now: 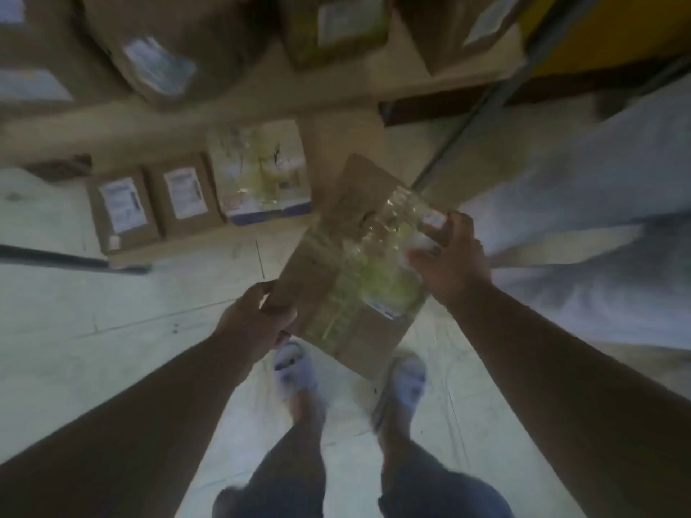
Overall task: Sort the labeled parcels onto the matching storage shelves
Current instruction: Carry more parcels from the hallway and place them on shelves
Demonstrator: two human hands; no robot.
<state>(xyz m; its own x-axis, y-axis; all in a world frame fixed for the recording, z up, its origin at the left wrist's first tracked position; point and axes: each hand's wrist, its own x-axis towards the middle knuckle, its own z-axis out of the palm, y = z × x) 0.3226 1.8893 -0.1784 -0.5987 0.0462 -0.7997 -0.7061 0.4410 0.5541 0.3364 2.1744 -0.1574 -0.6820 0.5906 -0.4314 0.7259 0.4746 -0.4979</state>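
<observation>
I hold a flat brown cardboard parcel with shiny clear tape and a label across its top, tilted over the floor in the middle of the view. My left hand grips its near left corner. My right hand clasps its right edge by the taped label. Ahead, a wooden storage shelf runs across the top of the view and carries several labeled brown parcels. The whole frame is blurred and no label text is readable.
Three labeled boxes stand in a row on the pale tiled floor under the shelf. A grey metal upright slants up at right, with a large white sack beside it. My sandaled feet are below the parcel.
</observation>
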